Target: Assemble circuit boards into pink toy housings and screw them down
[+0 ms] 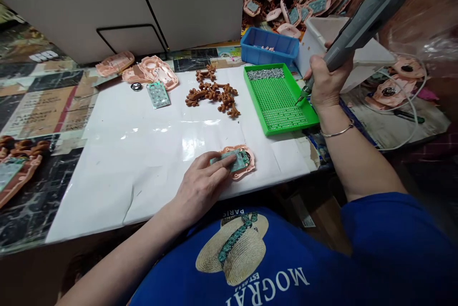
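My left hand (205, 177) lies over a pink plastic shell half (251, 165) near the table's front edge. Its fingers press on a green circuit board (238, 162) seated in the shell, hiding part of both. In my right hand (331, 77) is a grey electric screwdriver (365, 22), slanting down to the left. The screwdriver's tip is over the green perforated tray (266, 127); I cannot tell whether it touches a screw. Small silver screws (266, 74) are heaped at the tray's far end, and others stand in its holes nearer me.
Brown plastic branch-like parts (213, 94) lie mid-table. Behind them to the left are pink shells (157, 71) and a loose circuit board (158, 95). A blue bin (268, 53) stands behind the tray, near a white box (318, 39). A large carton (125, 5) borders the back.
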Motion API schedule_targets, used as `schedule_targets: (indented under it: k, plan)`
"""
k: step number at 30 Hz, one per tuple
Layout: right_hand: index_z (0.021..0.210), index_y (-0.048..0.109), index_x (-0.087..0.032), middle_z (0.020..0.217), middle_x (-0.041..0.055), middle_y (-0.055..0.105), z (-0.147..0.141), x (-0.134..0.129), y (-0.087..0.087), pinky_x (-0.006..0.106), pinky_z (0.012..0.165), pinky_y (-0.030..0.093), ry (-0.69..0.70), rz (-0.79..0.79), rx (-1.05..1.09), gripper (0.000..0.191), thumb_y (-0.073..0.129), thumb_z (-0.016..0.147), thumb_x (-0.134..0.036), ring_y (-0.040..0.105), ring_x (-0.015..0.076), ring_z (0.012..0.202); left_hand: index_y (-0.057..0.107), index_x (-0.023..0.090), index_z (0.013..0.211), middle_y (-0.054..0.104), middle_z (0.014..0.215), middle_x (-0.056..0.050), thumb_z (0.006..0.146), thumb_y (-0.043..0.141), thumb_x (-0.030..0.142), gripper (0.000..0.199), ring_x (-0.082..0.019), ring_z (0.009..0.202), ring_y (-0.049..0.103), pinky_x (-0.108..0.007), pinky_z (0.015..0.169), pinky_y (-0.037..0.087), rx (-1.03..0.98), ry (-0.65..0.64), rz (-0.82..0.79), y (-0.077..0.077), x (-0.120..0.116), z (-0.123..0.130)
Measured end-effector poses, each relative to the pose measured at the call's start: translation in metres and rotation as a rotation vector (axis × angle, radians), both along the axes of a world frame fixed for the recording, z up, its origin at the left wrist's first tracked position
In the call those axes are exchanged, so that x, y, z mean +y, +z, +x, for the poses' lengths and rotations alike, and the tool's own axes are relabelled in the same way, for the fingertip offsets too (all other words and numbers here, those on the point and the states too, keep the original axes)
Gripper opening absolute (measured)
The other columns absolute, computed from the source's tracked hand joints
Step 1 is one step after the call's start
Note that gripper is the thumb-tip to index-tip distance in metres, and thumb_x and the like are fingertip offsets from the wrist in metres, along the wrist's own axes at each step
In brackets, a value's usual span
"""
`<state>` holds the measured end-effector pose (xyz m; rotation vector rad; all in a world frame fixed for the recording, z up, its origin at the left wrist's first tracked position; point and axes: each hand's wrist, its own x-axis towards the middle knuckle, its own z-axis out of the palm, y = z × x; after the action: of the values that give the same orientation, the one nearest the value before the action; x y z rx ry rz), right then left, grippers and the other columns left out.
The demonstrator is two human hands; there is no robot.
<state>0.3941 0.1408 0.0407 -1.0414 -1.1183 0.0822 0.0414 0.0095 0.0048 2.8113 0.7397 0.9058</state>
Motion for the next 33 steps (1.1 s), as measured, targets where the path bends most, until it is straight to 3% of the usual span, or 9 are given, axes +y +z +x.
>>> schedule_targets:
  k: [4,6,9,11,17,20,24,33]
  plan:
    - [0.094,0.046,-0.032,0.06,-0.0104,0.05,-0.003,0.002,0.011,0.032,0.048,0.034,-0.002,0.067,0.02,0.04,0.076,0.071,-0.047,0.042,0.0137,0.043,0.061,0.018,0.084,0.074,0.122,-0.004,0.094,0.06,0.016,0.01,-0.024,0.104,0.061,-0.039,0.083,0.06,0.019,-0.005,0.014,0.0,0.001,0.001]
    - [0.094,0.05,-0.032,0.068,-0.0083,0.055,-0.008,0.001,0.019,0.032,0.045,0.034,0.037,0.14,0.02,0.037,0.077,0.07,-0.041,0.043,0.0127,0.042,0.062,0.018,0.086,0.073,0.123,-0.004,0.094,0.06,0.017,0.009,-0.024,0.104,0.06,-0.039,0.083,0.059,0.021,-0.002,0.002,-0.001,0.001,0.002]
    - [0.094,0.058,-0.029,0.078,-0.0054,0.058,-0.026,-0.007,0.031,0.032,0.041,0.036,0.185,0.273,0.025,0.028,0.075,0.071,-0.03,0.042,0.01,0.04,0.062,0.017,0.087,0.073,0.123,-0.004,0.095,0.061,0.017,0.007,-0.023,0.103,0.059,-0.038,0.082,0.058,0.01,0.005,-0.011,-0.002,0.0,0.003]
    - [0.096,0.062,-0.027,0.074,-0.0051,0.054,-0.048,-0.019,0.036,0.03,0.042,0.039,0.282,0.315,0.043,0.024,0.071,0.073,-0.027,0.042,0.0099,0.042,0.061,0.018,0.086,0.074,0.122,-0.003,0.095,0.061,0.017,0.009,-0.022,0.101,0.058,-0.037,0.082,0.057,-0.009,0.008,-0.017,-0.003,0.0,0.004]
    - [0.094,0.067,-0.029,0.063,-0.0056,0.048,-0.132,-0.076,0.042,0.03,0.037,0.032,0.45,0.105,0.127,0.025,0.066,0.069,-0.026,0.039,0.011,0.04,0.058,0.018,0.083,0.074,0.121,-0.003,0.096,0.06,0.018,0.013,-0.021,0.1,0.057,-0.036,0.083,0.056,-0.031,0.012,-0.019,-0.004,-0.001,0.005]
    - [0.099,0.065,-0.029,0.062,-0.0063,0.049,-0.156,-0.098,0.04,0.031,0.043,0.037,0.549,-0.047,0.157,0.025,0.068,0.074,-0.024,0.045,0.0125,0.044,0.06,0.018,0.084,0.074,0.122,-0.002,0.097,0.059,0.019,0.013,-0.021,0.1,0.057,-0.036,0.083,0.056,-0.011,0.023,-0.032,-0.004,-0.001,0.005]
    - [0.102,0.062,-0.03,0.063,-0.0074,0.052,-0.163,-0.105,0.033,0.031,0.046,0.041,0.625,-0.126,0.184,0.029,0.074,0.076,-0.026,0.049,0.0134,0.046,0.06,0.018,0.084,0.073,0.122,-0.001,0.096,0.059,0.019,0.013,-0.021,0.1,0.058,-0.036,0.083,0.056,-0.008,0.029,-0.029,-0.004,-0.001,0.005]
    - [0.102,0.061,-0.029,0.062,-0.0087,0.052,-0.165,-0.098,0.025,0.031,0.047,0.037,0.641,-0.087,0.196,0.027,0.07,0.077,-0.022,0.047,0.0131,0.044,0.058,0.018,0.082,0.073,0.123,-0.002,0.096,0.058,0.018,0.014,-0.022,0.099,0.057,-0.036,0.081,0.055,-0.021,0.038,-0.03,-0.005,-0.002,0.005]
